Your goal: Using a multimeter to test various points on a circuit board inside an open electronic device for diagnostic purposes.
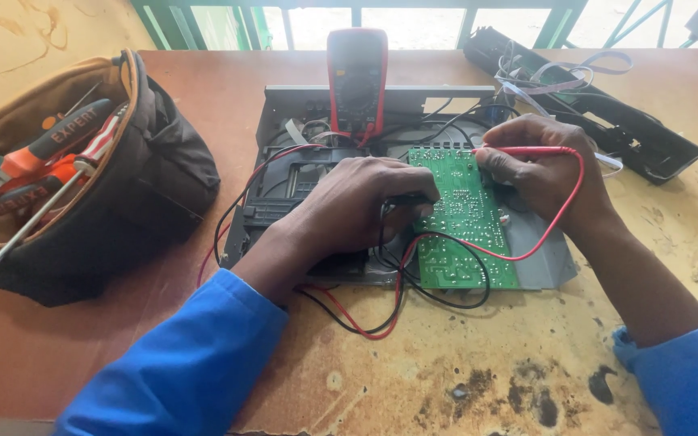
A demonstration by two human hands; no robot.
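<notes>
A green circuit board (464, 222) lies solder side up over an opened grey device chassis (284, 186). My left hand (357, 206) grips a black test probe whose tip rests at the board's left edge. My right hand (539, 165) pinches a red test probe (527, 151) and presses its tip near the board's upper right. Red and black leads (381, 323) loop across the table in front of the board. A red multimeter (357, 77) stands upright behind the chassis, facing me.
A dark tool bag (123, 202) sits at the left, holding pliers with orange handles (50, 153) and a long metal shaft. A black plastic panel with loose wires (599, 105) lies at the back right. The worn wooden table (462, 379) shows stains near me.
</notes>
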